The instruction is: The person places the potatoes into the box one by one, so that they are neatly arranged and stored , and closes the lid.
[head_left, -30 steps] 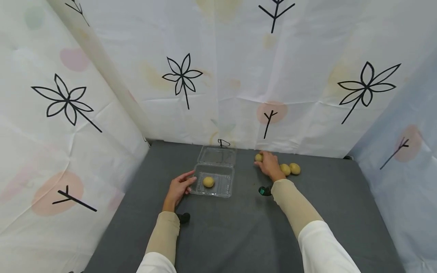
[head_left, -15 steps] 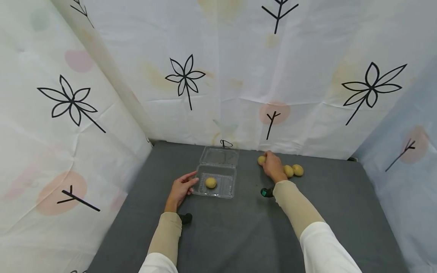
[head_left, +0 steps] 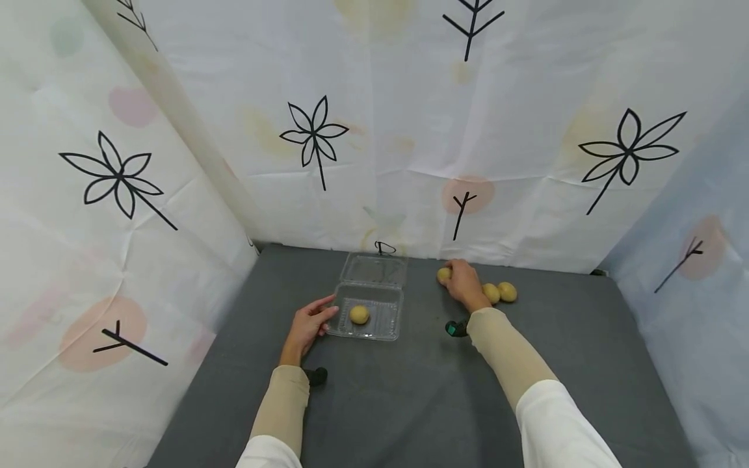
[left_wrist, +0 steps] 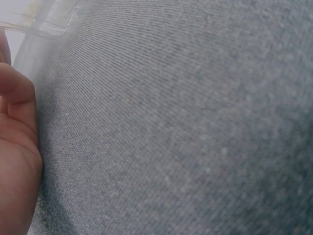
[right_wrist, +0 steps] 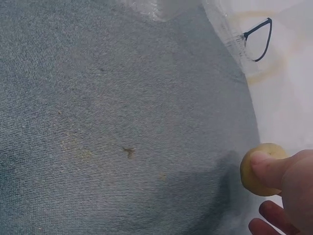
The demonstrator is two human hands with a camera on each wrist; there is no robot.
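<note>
One round yellow potato (head_left: pixel 359 315) sits inside the open clear plastic container (head_left: pixel 383 320), its rim gripped between the left hand's (head_left: pixel 305 326) thumb and fingers; the right hand (head_left: pixel 465 285) pinches a second potato (head_left: pixel 443 275); two more potatoes (head_left: pixel 508 292) lie outside.

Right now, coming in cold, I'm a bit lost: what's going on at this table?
A person is handling what look like small potatoes at a grey-covered table. Their left hand holds the left edge of an open clear plastic clamshell, with one potato inside. Their right hand grips a second potato near the table's back edge; whether it is lifted is hard to tell. Two more potatoes lie just right of that hand.
</note>
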